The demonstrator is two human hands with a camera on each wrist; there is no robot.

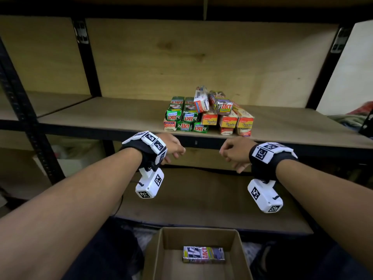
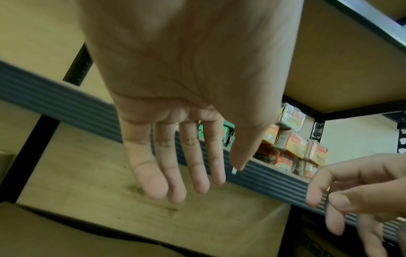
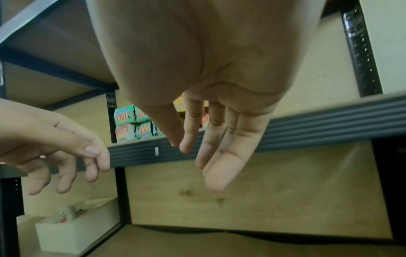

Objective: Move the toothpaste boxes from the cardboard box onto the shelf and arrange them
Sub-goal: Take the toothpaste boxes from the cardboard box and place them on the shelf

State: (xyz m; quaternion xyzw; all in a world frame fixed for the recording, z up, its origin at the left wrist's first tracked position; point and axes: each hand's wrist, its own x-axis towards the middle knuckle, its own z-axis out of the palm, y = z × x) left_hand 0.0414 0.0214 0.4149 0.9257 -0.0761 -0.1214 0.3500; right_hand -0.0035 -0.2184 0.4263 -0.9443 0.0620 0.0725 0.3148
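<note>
A stack of toothpaste boxes (image 1: 207, 114) sits near the front edge of the middle shelf (image 1: 101, 116): green ones on the left, orange ones on the right, two more tilted on top. One silver toothpaste box (image 1: 203, 254) lies flat in the cardboard box (image 1: 153, 255) on the floor. My left hand (image 1: 173, 147) and right hand (image 1: 232, 151) hang empty just below and in front of the shelf edge, fingers relaxed. The wrist views show the left hand's fingers (image 2: 173, 167) and the right hand's fingers (image 3: 219, 147) loose, holding nothing.
Black metal uprights (image 1: 88, 57) frame the plywood-backed shelving. The lower shelf board (image 1: 201, 199) lies under my hands. A white bin (image 3: 66, 231) stands at the lower left. Clothes (image 1: 351, 116) lie at the far right.
</note>
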